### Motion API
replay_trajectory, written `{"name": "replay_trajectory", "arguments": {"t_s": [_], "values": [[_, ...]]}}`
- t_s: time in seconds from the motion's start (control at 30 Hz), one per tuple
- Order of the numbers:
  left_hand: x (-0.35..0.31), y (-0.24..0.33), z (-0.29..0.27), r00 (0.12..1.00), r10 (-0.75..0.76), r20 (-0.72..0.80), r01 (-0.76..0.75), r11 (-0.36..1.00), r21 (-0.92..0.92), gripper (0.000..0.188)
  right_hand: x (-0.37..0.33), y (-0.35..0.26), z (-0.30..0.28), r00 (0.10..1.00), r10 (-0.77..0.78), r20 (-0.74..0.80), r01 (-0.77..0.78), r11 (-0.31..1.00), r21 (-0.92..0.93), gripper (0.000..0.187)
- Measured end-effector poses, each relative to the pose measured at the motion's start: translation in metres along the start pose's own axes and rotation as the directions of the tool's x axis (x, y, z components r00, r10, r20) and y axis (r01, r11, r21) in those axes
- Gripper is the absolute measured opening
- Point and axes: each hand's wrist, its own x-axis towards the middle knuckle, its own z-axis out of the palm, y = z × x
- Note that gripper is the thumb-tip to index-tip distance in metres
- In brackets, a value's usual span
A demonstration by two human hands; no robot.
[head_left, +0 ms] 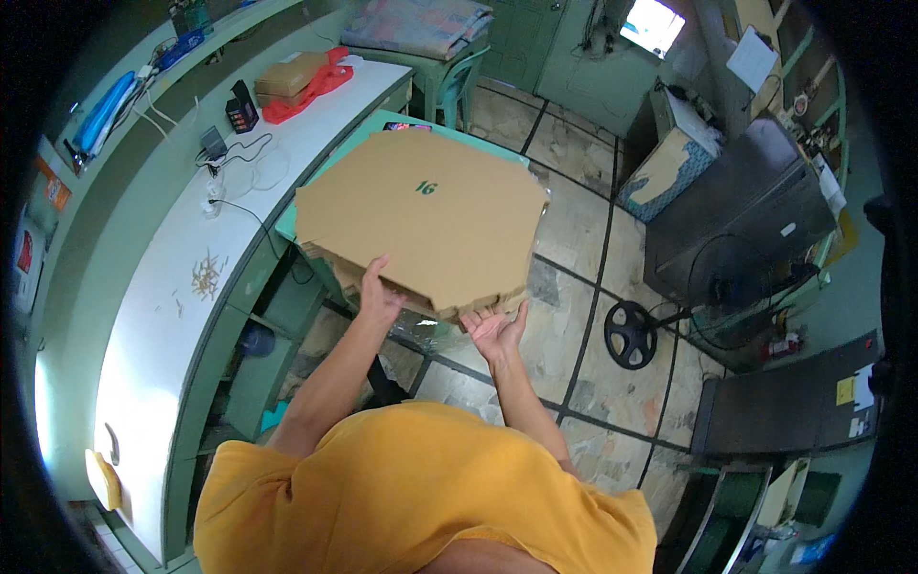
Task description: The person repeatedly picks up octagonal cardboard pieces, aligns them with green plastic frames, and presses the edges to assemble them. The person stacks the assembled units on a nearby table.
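A stack of large tan cardboard sheets point(411, 210) with cut-off corners, marked in green print on top, lies on a small green table point(359, 134). At its near edge, my left hand point(381, 298) grips the cardboard, thumb up over the rim and the other fingers mostly hidden. My right hand point(495, 330) is palm up at the near right corner. Its fingers are stretched out, with the tips against the lower edge of the stack and the thumb apart. Some layers show along the near side, slightly uneven.
To the left runs a long white counter point(182, 316) with rubber bands point(207, 275), cables, a brown box point(290, 75) and a red plastic bag point(311, 91). A fan's round black base point(631, 335) stands on the tiled floor at right, near a dark fridge point(741, 201).
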Motion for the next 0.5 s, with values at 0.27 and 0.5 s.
{"name": "replay_trajectory", "arguments": {"t_s": [0.27, 0.5], "values": [[-0.11, 0.074, -0.062, 0.997, 0.057, 0.059, -0.067, 0.982, 0.176, 0.051, 0.049, -0.044, -0.04, 0.941, 0.095, 0.323, -0.053, 0.989, -0.138, 0.068], [-0.107, 0.065, -0.115, 0.972, 0.226, -0.063, -0.222, 0.973, 0.057, 0.037, 0.048, -0.002, 0.005, 1.0, 0.002, 0.013, 0.004, 0.902, -0.431, 0.055]]}}
